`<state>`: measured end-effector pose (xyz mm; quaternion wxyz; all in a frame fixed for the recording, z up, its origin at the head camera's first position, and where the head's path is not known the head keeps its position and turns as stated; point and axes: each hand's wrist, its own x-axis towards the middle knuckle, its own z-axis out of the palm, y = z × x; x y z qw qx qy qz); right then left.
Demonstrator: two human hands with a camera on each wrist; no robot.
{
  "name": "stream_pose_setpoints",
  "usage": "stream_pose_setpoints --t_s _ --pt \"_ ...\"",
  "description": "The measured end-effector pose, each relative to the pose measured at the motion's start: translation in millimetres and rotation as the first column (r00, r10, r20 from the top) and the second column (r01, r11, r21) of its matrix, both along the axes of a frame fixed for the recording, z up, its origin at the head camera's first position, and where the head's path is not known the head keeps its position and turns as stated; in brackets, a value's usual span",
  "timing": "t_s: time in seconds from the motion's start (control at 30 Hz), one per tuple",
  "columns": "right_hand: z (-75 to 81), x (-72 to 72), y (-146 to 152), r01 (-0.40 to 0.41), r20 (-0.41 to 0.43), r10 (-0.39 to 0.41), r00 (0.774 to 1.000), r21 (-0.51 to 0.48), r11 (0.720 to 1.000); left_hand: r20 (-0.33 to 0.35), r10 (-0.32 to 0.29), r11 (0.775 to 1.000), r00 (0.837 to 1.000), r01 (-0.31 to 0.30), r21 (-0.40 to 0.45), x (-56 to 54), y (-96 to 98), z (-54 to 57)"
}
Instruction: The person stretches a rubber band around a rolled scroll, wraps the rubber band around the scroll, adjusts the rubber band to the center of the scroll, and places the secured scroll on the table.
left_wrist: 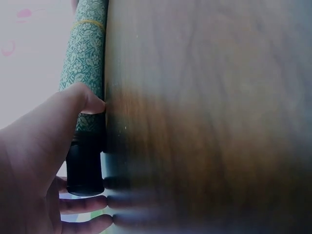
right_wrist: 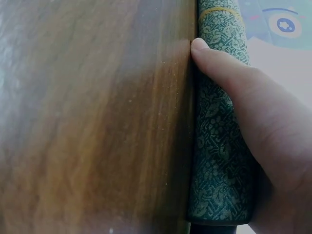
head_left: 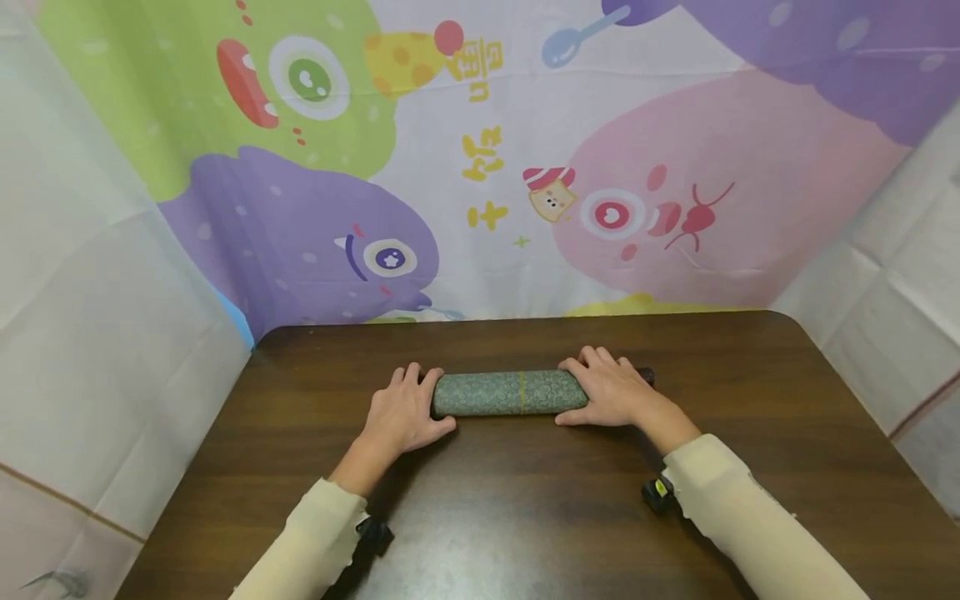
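A rolled scroll (head_left: 495, 393) in green floral cloth lies crosswise on the brown wooden table, a thin yellow band (head_left: 522, 392) around its middle. My left hand (head_left: 402, 414) grips its left end, thumb on the near side and fingers on the far side. Around the right part my right hand (head_left: 611, 390) holds it the same way, its palm hiding some of the cloth. In the left wrist view a black end knob (left_wrist: 85, 165) sticks out below the thumb. The right wrist view shows the thumb (right_wrist: 219, 63) across the cloth, its tip at the tabletop.
The wooden table (head_left: 480, 500) has rounded far corners. Behind it hangs a curtain (head_left: 495, 275) printed with cartoon monsters, and pale sheets (head_left: 97, 275) hang at both sides. Each sleeve carries a small black wrist device (head_left: 658, 495).
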<state>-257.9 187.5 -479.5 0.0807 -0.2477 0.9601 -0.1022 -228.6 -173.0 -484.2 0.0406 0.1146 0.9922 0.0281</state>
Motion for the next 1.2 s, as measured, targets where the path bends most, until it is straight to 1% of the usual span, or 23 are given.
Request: stream_pose_setpoints --t_s 0.2,0.4,0.5,0.57,0.7,0.8,0.9,1.07,1.2 --pt "0.1 0.3 -1 0.006 -0.024 -0.006 1.0 -0.001 1.0 0.0 0.005 1.0 1.0 -0.005 0.002 -0.7 0.4 -1.1" --pt "-1.3 0.5 -5 0.061 -0.067 -0.063 0.996 -0.031 0.998 -0.005 0.028 0.999 1.0 -0.028 0.018 3.7 1.7 0.2" --pt "5.1 0.2 -5 0.081 -0.088 -0.085 0.993 -0.047 0.996 -0.023 0.03 0.999 0.999 -0.029 0.03 3.4 1.0 1.7" --pt "11.3 -0.4 -3 0.085 -0.109 -0.091 0.99 -0.057 0.995 -0.048 0.026 0.999 0.998 -0.024 0.046 3.0 0.0 4.5" --pt "25.3 -2.1 2 0.082 -0.156 -0.093 0.983 -0.071 0.994 -0.127 0.013 0.996 0.992 -0.002 0.086 1.3 -3.1 14.3" --pt "35.4 -1.9 6 0.079 -0.182 -0.093 0.979 -0.079 0.994 -0.188 -0.009 0.994 0.982 0.029 0.103 1.3 -4.7 23.8" --pt "45.1 0.5 12 0.08 -0.191 -0.095 0.977 -0.087 0.993 -0.234 -0.037 0.993 0.971 0.062 0.101 3.1 -6.3 35.3" --pt "60.7 5.6 22 0.087 -0.211 -0.106 0.972 -0.095 0.992 -0.289 -0.066 0.992 0.955 0.094 0.086 4.5 -10.1 52.2" --pt "68.0 6.5 31 0.09 -0.225 -0.109 0.968 -0.095 0.991 -0.318 -0.071 0.991 0.946 0.103 0.085 4.8 -15.8 57.7"
